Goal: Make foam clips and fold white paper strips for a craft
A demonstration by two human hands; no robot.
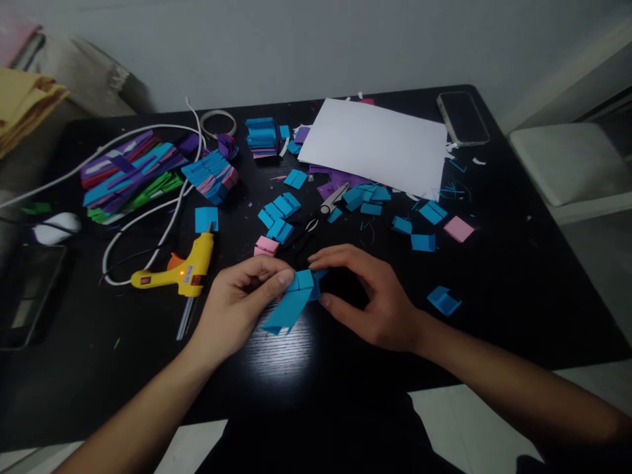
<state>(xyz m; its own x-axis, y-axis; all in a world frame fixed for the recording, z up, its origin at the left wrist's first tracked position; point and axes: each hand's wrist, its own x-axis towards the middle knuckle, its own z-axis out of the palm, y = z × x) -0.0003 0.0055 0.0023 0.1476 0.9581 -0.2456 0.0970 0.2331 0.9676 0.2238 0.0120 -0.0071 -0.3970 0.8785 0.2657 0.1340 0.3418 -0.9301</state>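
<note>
While the left hand [239, 296] pinches the folded blue paper [302, 280] by its left side, between both hands, the long flap [288, 311] slants leftward and nearer, and the right hand [378, 296] curves close about the right end, whether gripping I cannot tell.

Layout of the table [523, 283], clock positions around the central folded paper [290, 308]: glue gun [198, 260], nine; bundled strips [131, 172], ten; sheet [378, 145], one, behind scissors [326, 208].

Dim, underexposed overall. Glare patch on black table [345, 385], lower centre. Glue gun [200, 260] LED glows orange, left. Wide-angle stretch, soft edges.
</note>
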